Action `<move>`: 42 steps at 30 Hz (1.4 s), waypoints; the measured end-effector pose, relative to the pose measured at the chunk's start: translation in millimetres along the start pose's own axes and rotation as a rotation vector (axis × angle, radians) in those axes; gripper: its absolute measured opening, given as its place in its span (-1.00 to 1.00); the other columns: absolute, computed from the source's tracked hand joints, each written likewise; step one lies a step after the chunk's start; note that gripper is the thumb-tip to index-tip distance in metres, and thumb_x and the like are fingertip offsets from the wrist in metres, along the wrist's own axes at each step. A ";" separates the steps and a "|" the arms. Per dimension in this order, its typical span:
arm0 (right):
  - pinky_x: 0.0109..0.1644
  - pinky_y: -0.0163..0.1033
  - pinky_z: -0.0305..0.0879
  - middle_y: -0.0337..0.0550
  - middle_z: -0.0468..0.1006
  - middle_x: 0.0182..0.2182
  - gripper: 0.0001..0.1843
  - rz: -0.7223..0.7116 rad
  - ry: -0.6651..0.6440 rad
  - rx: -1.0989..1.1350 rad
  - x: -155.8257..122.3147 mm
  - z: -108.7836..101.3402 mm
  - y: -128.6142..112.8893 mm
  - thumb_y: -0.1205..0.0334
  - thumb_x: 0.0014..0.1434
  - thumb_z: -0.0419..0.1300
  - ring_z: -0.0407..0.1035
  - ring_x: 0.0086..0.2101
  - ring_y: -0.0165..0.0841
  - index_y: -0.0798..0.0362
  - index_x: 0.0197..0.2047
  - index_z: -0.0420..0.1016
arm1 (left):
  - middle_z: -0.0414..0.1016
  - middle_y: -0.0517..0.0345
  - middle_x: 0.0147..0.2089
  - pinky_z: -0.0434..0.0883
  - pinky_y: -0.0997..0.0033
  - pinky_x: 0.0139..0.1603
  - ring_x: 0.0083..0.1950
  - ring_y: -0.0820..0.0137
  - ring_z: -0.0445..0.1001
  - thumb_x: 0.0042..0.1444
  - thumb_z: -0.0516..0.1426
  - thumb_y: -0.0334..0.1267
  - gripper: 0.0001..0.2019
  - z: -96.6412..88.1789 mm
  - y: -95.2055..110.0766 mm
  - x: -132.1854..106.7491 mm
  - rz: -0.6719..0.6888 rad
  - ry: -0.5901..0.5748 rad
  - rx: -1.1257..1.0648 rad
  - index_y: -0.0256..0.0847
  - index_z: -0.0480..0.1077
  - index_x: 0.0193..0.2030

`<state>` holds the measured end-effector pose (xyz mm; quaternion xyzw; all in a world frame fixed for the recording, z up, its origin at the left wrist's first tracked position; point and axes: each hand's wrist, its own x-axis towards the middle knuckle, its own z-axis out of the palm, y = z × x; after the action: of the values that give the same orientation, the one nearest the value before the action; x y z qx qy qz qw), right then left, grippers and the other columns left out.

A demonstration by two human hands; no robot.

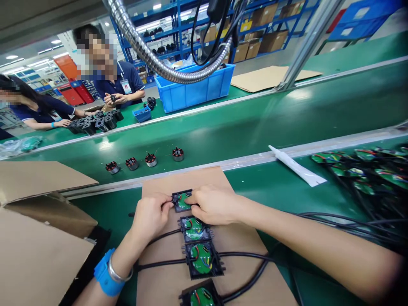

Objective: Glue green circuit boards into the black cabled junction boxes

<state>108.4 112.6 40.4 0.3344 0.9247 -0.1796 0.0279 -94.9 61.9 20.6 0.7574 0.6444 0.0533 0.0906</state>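
A brown cardboard sheet (165, 280) lies on the green bench in front of me. On it runs a row of several black square housings with green circuit boards inside and black cables leading off; one is the housing (203, 258). My left hand (151, 214) pinches the left edge of the farthest housing (180, 201). My right hand (212, 204) presses its fingers down on that housing's green board. Both hands are closed on this one piece.
Several small motor stators (151, 160) stand on the green conveyor belt (255, 123) beyond. An open cardboard box (35, 221) sits at left. Green boards with cables (360, 172) pile at right, beside a white bag (298, 168). Two people work opposite, near a blue bin (194, 89).
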 end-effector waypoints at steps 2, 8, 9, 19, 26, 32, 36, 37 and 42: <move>-0.33 -0.21 0.19 0.04 0.62 -0.28 -0.63 0.015 0.009 0.007 -1.1 0.0 -1.8 0.22 0.16 -0.05 0.48 -0.30 -0.17 0.08 -0.24 0.59 | 0.58 0.11 -0.14 0.40 0.35 -0.09 -0.08 0.27 0.52 0.25 0.02 -0.33 -0.78 3.2 2.3 -3.1 0.035 -0.001 0.084 -0.13 0.51 -0.14; -0.35 -0.18 0.22 0.13 0.61 -0.29 -0.61 0.047 -0.039 0.043 2.0 -1.5 -3.9 0.20 0.12 -0.04 0.49 -0.29 -0.09 0.13 -0.27 0.61 | 0.50 -0.08 -0.25 0.40 0.30 -0.31 -0.13 0.12 0.48 0.13 -0.04 -0.52 -0.74 3.6 12.8 3.0 0.162 -0.126 0.317 -0.30 0.46 -0.24; -0.35 -0.17 0.23 0.16 0.61 -0.28 -0.61 0.059 -0.041 0.045 2.6 -1.8 -4.3 0.20 0.11 -0.03 0.49 -0.28 -0.08 0.15 -0.26 0.61 | 0.49 -0.10 -0.24 0.40 0.30 -0.31 -0.12 0.11 0.47 0.12 -0.04 -0.53 -0.74 2.7 14.7 5.4 0.172 -0.139 0.339 -0.31 0.46 -0.23; -0.24 -0.13 0.29 0.22 0.60 -0.26 -0.59 0.113 -0.005 -0.001 -2.0 -2.9 -16.7 0.18 0.12 -0.01 0.50 -0.24 -0.04 0.20 -0.21 0.61 | 0.44 0.02 0.08 0.44 0.39 -0.05 -0.01 0.29 0.47 0.19 -0.06 -0.52 -0.51 10.4 12.1 -16.6 0.096 -0.013 0.323 -0.16 0.27 0.24; -0.26 -0.14 0.25 0.18 0.61 -0.26 -0.57 0.097 -0.016 0.060 0.6 -5.6 -11.2 0.18 0.12 -0.04 0.49 -0.25 -0.05 0.15 -0.22 0.62 | 0.46 -0.08 0.03 0.47 0.24 -0.07 -0.04 0.15 0.47 0.03 -0.05 -0.59 -0.39 22.7 18.3 -20.3 0.131 -0.043 0.269 -0.30 0.25 0.27; -0.34 -0.30 0.20 -0.08 0.62 -0.30 -0.57 0.024 0.015 0.185 -2.8 -5.0 6.2 0.27 0.05 0.04 0.45 -0.35 -0.29 0.09 0.00 0.47 | 0.42 -0.03 0.10 0.41 0.26 0.04 0.03 0.22 0.45 0.15 -0.02 -0.46 -0.60 5.3 15.6 -10.5 0.206 0.067 0.109 -0.24 0.40 0.11; -0.41 -0.35 0.14 -0.16 0.56 -0.43 -0.70 0.060 0.047 0.219 -6.3 -0.5 13.1 0.38 0.01 0.04 0.37 -0.45 -0.38 0.14 -0.16 0.41 | 0.49 0.10 0.02 0.33 0.31 0.11 0.03 0.33 0.43 0.21 0.02 -0.40 -0.76 10.2 14.0 -2.0 0.363 0.051 -0.009 -0.16 0.47 -0.07; -0.41 -0.35 0.13 -0.16 0.55 -0.44 -0.76 0.068 0.048 0.209 -7.1 -0.3 13.1 0.38 0.02 0.03 0.35 -0.46 -0.39 0.13 -0.22 0.40 | 0.50 0.10 0.01 0.33 0.30 0.10 0.02 0.34 0.44 0.21 0.02 -0.41 -0.77 12.4 13.4 -1.0 0.380 0.046 -0.028 -0.17 0.47 -0.10; -0.38 -0.32 0.09 -0.14 0.51 -0.45 -0.91 0.060 0.044 0.134 -11.1 -2.4 5.9 0.37 0.02 0.08 0.33 -0.44 -0.35 0.09 -0.36 0.38 | 0.51 0.06 0.02 0.34 0.24 0.05 0.01 0.28 0.44 0.24 0.00 -0.43 -0.78 22.4 11.1 -2.2 0.374 0.062 -0.076 -0.21 0.45 -0.14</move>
<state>120.9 111.0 42.7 0.3671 0.9005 -0.2328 -0.0094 -80.0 56.6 1.0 0.8580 0.4923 0.1168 0.0879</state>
